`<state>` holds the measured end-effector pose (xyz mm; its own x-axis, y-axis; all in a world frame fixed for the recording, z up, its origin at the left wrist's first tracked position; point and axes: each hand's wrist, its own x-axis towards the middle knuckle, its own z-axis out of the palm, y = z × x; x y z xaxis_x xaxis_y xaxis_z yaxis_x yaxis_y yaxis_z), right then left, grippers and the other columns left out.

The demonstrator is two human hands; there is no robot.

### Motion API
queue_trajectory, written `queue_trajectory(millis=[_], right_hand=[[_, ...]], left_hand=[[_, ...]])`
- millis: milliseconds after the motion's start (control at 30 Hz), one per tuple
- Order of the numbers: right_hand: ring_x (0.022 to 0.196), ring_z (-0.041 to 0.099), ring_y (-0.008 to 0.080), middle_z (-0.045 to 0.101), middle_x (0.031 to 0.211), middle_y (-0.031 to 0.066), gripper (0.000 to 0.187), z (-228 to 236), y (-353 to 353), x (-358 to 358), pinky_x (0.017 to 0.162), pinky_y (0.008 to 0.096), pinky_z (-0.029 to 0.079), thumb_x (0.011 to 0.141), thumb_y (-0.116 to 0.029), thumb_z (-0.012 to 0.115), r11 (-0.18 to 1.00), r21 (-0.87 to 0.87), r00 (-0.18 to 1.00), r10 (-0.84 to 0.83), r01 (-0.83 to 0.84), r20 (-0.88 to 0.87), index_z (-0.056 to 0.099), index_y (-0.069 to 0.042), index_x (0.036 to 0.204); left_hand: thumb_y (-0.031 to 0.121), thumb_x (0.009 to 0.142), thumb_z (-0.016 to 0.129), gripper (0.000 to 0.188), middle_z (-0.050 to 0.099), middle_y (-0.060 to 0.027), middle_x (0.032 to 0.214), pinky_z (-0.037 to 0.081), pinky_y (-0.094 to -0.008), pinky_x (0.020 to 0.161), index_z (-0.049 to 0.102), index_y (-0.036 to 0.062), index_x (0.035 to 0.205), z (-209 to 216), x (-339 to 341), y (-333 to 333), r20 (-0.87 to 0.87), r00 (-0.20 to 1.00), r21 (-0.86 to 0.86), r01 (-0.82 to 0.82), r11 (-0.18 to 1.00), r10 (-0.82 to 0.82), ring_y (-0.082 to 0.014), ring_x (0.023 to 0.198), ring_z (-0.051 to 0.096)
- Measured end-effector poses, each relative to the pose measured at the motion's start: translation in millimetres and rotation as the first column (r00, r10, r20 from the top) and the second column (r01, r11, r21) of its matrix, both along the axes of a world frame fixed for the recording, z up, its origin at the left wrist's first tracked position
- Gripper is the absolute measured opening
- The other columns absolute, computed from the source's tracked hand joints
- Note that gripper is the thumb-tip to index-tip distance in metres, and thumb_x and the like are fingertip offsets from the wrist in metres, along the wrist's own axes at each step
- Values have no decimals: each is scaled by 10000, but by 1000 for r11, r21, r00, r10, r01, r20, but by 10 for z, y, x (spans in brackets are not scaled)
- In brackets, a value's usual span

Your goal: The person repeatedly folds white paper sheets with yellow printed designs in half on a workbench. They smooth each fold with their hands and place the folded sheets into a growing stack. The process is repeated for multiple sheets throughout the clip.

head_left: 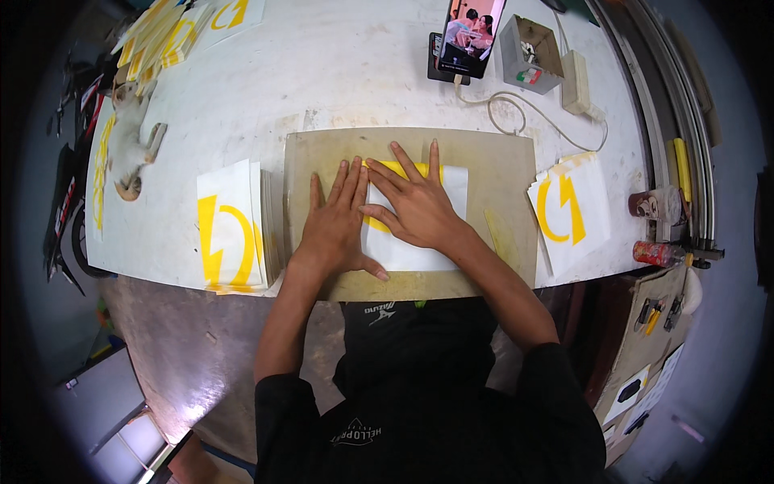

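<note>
Both my hands press on a flat white folded sheet point(415, 256) with a yellow band and yellow print, lying on a tan board point(508, 165) near the table's front edge. My left hand point(334, 226) lies along the sheet's left edge, fingers stretched forward and thumb spread over the lower part. Spread wide, the fingers of my right hand point(418, 208) rest across its upper middle, and much of the print is hidden beneath. Left of the board stands a stack of white sheets point(232, 222) with yellow print. To its right lies a smaller, fanned pile point(574, 211) of similar sheets.
A cat point(131, 141) lies at the table's left side, near more yellow-printed sheets point(181, 36). At the back right are a phone point(472, 36) on a stand, a grey box point(532, 60) and a power strip point(579, 85) with a cable. A cup point(651, 206) and bottle point(657, 253) sit at the right edge.
</note>
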<state>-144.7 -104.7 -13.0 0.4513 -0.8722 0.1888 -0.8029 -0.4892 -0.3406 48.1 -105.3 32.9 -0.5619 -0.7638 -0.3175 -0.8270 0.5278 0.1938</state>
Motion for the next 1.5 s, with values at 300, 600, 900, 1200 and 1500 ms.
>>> queue_trajectory(millis=[300, 600, 900, 1200, 1500], right_hand=[[1556, 275, 428, 490, 1604, 87, 669, -1, 541, -813, 1169, 793, -25, 1051, -522, 504, 911, -14, 899, -410, 413, -152, 538, -20, 1492], [1583, 216, 410, 328, 1701, 70, 765, 82, 1737, -452, 1128, 845, 20, 1000, -520, 582, 938, 169, 941, -265, 302, -211, 421, -46, 1580], [1550, 316, 363, 431, 1630, 104, 575, 273, 1153, -788, 1217, 719, 163, 979, -252, 687, 989, 51, 984, -145, 140, 107, 517, -63, 1495], [1368, 533, 303, 659, 1353, 67, 400, 163, 910, -802, 1216, 676, 256, 910, -166, 747, 999, -30, 997, -43, 45, 68, 685, -79, 1296], [1288, 601, 316, 680, 1276, 110, 350, -2, 1021, -824, 1164, 592, 404, 833, -37, 737, 980, -196, 992, 44, -20, 118, 727, -45, 1182]], left_hand=[[864, 337, 822, 1728, 140, -240, 1725, 56, -705, 1238, 161, -77, 1627, -46, 18, 60, -4, 999, -69, -38, 997, 38, -370, 1617, 96], [880, 369, 816, 1724, 85, -299, 1714, 18, -734, 1218, 129, -68, 1635, -98, -128, 261, -19, 993, -40, -117, 992, 116, -451, 1605, 22], [740, 426, 910, 1568, 122, -297, 1708, 72, -649, 1265, 206, 83, 1664, -177, 205, 243, -275, 959, -39, -84, 996, 70, -451, 1600, 79], [576, 612, 919, 1200, 322, -244, 1645, 153, -655, 1249, 395, 134, 1597, -50, 188, 528, -432, 901, -274, -93, 957, -36, -442, 1563, 236], [163, 875, 793, 363, 721, -70, 1269, 359, -597, 1191, 739, 78, 1224, -395, 31, 811, -438, 888, -435, -77, 897, -137, -314, 1320, 602]])
